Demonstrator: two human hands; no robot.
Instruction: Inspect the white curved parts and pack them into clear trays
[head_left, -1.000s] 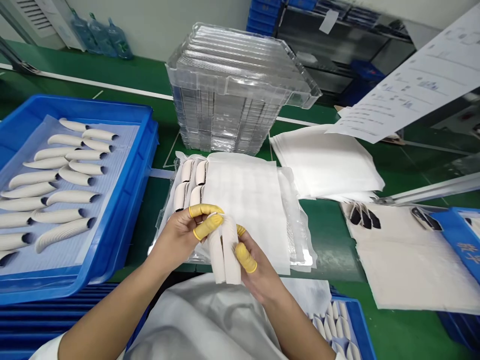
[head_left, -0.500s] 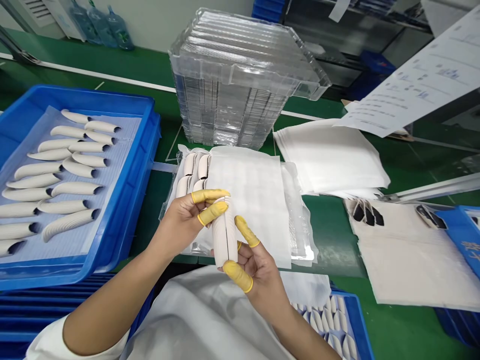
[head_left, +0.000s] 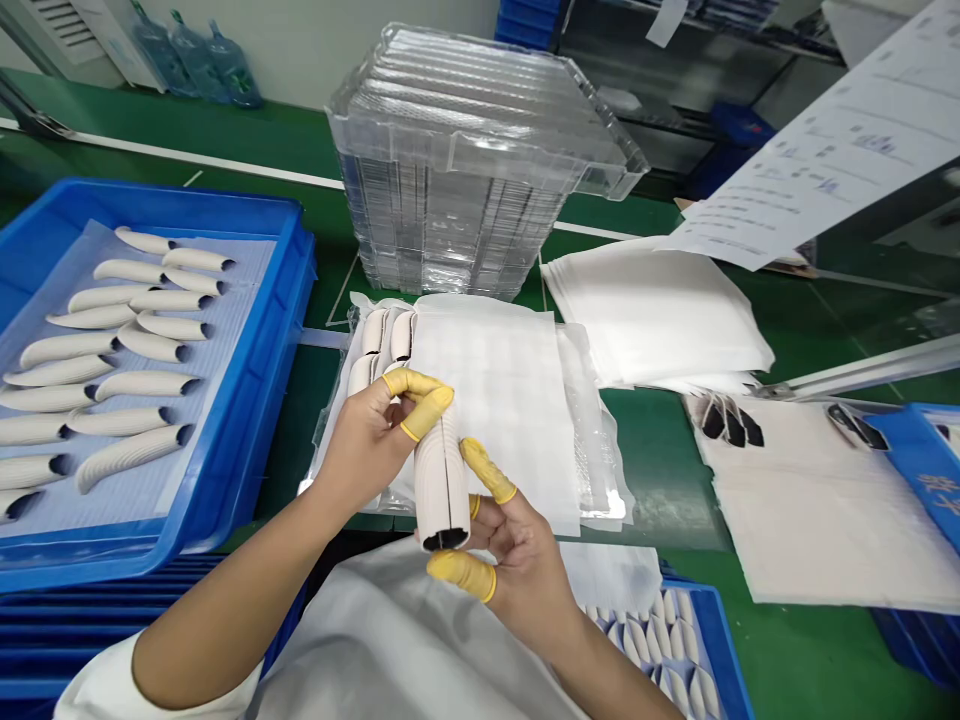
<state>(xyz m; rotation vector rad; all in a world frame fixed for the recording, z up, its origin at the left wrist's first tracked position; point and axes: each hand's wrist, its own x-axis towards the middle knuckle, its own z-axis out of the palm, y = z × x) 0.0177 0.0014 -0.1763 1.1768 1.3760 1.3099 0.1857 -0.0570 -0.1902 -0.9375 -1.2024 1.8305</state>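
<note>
A pair of cream ribbed, curved shell-like pieces (head_left: 442,480) stands side by side between my hands, a dark slit running between them and their dark hollow end facing me. My left hand (head_left: 379,425), with yellow finger cots on thumb and index, pinches the upper end. Around the lower part is my right hand (head_left: 506,530), its index along the right side, its thumb just under the hollow end and other fingers partly hidden behind. Beyond lies a clear plastic tray (head_left: 596,470), with similar pieces (head_left: 403,335) at its left and a white sheet (head_left: 502,400) over much of it.
At left, a blue bin (head_left: 281,240) holds rows of loose pieces. A tall stack of clear trays (head_left: 457,190) rises behind the work. White sheets (head_left: 660,310) lie right of it, under a hanging paper (head_left: 832,150). Another blue bin (head_left: 724,640) sits at lower right.
The pair has tilted, bringing its dark hollow end into sight. My right thumb has slid left and down off the lower end. The view has shifted slightly.
</note>
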